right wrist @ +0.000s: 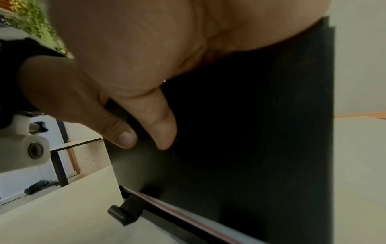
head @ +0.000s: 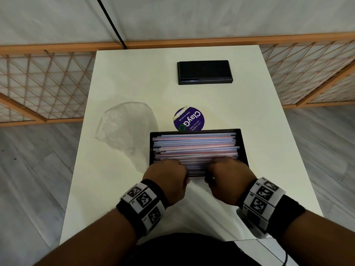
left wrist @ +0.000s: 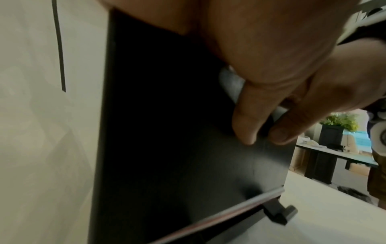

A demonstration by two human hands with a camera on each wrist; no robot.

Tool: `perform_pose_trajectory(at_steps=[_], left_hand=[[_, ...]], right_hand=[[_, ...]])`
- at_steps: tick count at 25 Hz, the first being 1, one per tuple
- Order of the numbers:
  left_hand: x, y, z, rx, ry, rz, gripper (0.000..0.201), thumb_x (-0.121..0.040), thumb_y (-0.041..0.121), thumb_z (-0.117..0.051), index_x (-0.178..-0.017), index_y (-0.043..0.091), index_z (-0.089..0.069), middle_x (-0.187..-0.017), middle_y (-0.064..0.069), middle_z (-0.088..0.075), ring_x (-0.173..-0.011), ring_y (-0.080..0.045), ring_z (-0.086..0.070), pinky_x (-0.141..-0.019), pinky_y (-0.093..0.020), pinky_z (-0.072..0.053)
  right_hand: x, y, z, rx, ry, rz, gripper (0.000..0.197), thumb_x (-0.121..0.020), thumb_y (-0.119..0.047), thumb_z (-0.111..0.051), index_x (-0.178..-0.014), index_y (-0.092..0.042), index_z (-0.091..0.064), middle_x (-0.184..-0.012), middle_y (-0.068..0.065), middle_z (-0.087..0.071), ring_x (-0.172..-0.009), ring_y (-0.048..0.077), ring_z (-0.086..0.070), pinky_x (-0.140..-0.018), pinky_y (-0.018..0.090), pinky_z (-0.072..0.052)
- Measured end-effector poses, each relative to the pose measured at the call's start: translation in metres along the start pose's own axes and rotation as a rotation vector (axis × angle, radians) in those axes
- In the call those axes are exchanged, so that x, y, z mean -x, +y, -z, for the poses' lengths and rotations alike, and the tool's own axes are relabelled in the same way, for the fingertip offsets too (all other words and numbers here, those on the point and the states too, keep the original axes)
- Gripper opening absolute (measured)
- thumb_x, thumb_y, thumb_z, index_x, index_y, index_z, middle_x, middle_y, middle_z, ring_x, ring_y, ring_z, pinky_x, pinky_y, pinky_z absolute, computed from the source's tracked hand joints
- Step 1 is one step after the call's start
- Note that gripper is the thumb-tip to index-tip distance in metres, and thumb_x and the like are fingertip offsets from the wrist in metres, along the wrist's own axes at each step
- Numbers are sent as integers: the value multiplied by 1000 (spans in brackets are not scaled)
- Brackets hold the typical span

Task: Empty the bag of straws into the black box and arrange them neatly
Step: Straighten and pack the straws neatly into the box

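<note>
On a white table point(head: 269, 131), the left hand point(head: 167, 179) and right hand point(head: 226, 179) clasp the near wall of the black box point(head: 242, 148) of straws point(head: 196, 146), likely light, stiff, slippery, best gathered in bunches.

The box point(head: 242, 144) is sitting on the tabletop point(head: 269, 131) at the near middle, and the straws point(head: 196, 146) are lying inside it, running left to right in a stack that is filling it from far wall to near wall. Just left of the box, the bag point(head: 124, 127) is lying flat on the tabletop. The round sticker point(head: 189, 119) is lying just behind the box, its near edge tucking under the far wall. Well behind the box, toward the far edge, the lid point(head: 204, 72) is resting alone. The left hand point(head: 166, 176) and right hand point(head: 227, 176) are gripping the box's near wall, side by side.
</note>
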State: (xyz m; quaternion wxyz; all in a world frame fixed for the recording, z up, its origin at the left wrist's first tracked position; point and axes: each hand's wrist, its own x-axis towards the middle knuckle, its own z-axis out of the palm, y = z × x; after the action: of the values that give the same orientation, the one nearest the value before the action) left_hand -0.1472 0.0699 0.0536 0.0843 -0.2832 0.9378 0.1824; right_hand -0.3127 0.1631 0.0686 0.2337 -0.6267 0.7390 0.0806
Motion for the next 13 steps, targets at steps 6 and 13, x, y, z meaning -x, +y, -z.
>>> perform_pose_trajectory(at_steps=[6, 13], left_hand=[[4, -28, 15, 326, 500, 47, 117, -48, 79, -74, -138, 11, -45, -146, -12, -47, -132, -29, -45, -108, -43, -37], [6, -45, -12, 672, 348, 117, 109, -80, 76, -50, -158, 20, 1, -167, 6, 6, -153, -2, 3, -125, -28, -7]], right_hand=[[0, -9, 6, -41, 333, 97, 80, -69, -73, -53, -127, -18, -56, -128, 5, -57, -117, 30, -52, -96, 46, -46], [-14, -29, -3, 57, 92, 133, 107, -74, -74, -53, -156, -15, -15, -165, 7, -13, -152, 30, -10, -118, 56, -12]])
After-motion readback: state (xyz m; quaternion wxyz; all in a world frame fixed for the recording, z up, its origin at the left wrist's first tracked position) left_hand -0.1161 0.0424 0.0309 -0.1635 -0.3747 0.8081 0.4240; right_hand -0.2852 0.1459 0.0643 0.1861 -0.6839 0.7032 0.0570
